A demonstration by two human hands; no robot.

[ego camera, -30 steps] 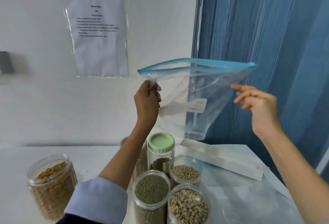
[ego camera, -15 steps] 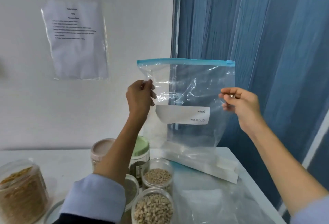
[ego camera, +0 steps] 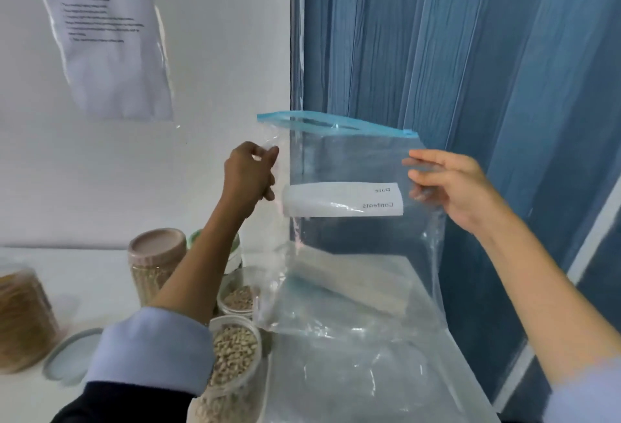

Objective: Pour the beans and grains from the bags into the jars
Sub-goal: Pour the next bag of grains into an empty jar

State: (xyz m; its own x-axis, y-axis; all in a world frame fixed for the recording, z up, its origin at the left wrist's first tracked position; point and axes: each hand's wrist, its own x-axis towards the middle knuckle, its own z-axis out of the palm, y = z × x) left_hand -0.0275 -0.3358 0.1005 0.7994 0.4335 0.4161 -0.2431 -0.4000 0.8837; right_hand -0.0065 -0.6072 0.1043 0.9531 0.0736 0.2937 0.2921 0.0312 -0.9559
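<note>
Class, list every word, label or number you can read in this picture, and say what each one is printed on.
"Date": on the white label panel of the clear zip bag, seen mirrored through the plastic.
"Contents": same panel, lower line, also mirrored.
Printed sheet in a plastic sleeve on the wall: several lines of text, too small and blurred to read.
Jars: no readable labels.

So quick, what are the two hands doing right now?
Left hand: pinching the left edge of the clear zip bag.
Right hand: holding the bag's right edge between thumb and fingers.
</note>
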